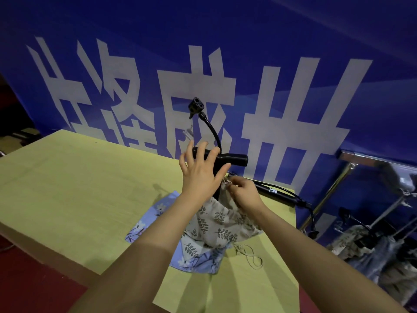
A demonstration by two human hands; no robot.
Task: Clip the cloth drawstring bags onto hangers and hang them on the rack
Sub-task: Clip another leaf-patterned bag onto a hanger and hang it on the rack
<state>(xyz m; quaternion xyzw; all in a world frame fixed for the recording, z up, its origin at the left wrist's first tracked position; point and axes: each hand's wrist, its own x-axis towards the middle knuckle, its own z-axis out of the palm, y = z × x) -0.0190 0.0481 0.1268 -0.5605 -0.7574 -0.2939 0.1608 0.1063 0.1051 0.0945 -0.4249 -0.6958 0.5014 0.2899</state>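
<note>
Left hand [199, 175] rested with fingers spread on a black handle [234, 159]. Right hand [244, 193] pinched the gathered top of the leaf-print bag [214, 224], directly beneath it, near the worktop's [67, 188] far right corner.

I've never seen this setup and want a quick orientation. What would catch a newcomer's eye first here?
First, the blue banner with huge white characters filling the back wall. Then, mid-frame over the yellow-green table, the left hand reaches with spread fingers to a black pump handle while the right hand pinches the top of a beige leaf-print bag lying on a blue floral bag. At far right, bags already hang on a metal rack.
</note>
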